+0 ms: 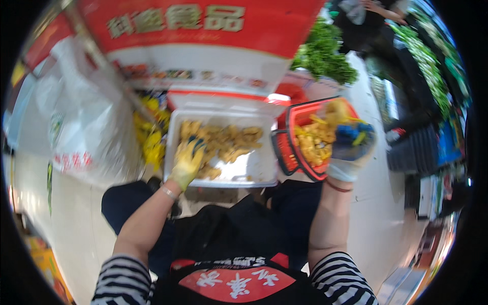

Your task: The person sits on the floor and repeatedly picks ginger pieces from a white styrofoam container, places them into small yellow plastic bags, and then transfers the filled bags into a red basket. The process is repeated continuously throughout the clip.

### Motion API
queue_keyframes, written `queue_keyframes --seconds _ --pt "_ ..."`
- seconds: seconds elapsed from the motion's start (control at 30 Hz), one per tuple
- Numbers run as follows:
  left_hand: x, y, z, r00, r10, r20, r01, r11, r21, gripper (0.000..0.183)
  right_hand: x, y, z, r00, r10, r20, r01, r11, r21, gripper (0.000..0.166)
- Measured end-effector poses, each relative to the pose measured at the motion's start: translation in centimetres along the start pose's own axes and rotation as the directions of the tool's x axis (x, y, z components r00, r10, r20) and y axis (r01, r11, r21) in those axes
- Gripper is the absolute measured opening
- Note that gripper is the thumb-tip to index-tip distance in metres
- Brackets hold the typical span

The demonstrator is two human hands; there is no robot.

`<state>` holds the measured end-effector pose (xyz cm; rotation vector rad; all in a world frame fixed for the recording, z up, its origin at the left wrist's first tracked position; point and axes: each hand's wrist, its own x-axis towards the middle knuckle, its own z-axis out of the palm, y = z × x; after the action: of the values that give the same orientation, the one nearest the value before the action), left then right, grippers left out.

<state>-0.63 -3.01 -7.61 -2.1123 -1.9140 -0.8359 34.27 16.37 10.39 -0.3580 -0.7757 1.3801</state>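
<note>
A white foam box stands before me with many knobbly tan pieces, probably ginger root, along its back and left side. My left hand, in a yellow glove, reaches into the box's left part and touches the pieces; whether it grips one is hidden. To the right, a red plastic basket holds more yellowish-tan pieces. Over the basket's right side is my right hand, in a blurred blue and white glove, with a tan piece at its fingers.
A large white plastic bag stands at the left, beside yellow packets. Behind the box rises a red and white printed panel. Leafy greens lie beyond the basket. Another person is at the upper right, near black crates.
</note>
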Motion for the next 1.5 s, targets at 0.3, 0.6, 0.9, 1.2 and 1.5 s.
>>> queue_keyframes --seconds 0.3,0.6,0.9,1.2,1.5 --pt "-4.7 -5.4 3.2 0.899 -0.439 -0.005 0.436 0.894 -0.101 0.023 -3.5 4.9 2.1 0.859 0.505 0.077 -0.510 0.858 0.058 0.023" --pt "-5.5 -3.9 2.9 0.696 -0.683 0.220 0.715 0.635 -0.292 0.031 -6.2 8.4 5.9 0.774 0.607 0.178 -0.604 0.793 -0.082 0.027" --pt "-8.4 -16.3 9.6 -0.241 -0.932 0.272 0.947 -0.287 -0.143 0.046 -7.3 11.2 7.8 0.706 0.690 0.159 -0.661 0.723 -0.199 0.031" --pt "-11.9 -24.4 16.0 0.013 -0.896 0.443 0.897 0.206 0.391 0.047 -8.0 12.7 7.9 0.658 0.752 0.041 -0.693 0.625 -0.360 0.031" --pt "-11.7 -27.4 17.0 -0.077 -0.776 0.626 0.856 0.270 0.440 0.050 -7.9 13.6 7.0 0.663 0.747 -0.038 -0.714 0.617 -0.330 0.032"
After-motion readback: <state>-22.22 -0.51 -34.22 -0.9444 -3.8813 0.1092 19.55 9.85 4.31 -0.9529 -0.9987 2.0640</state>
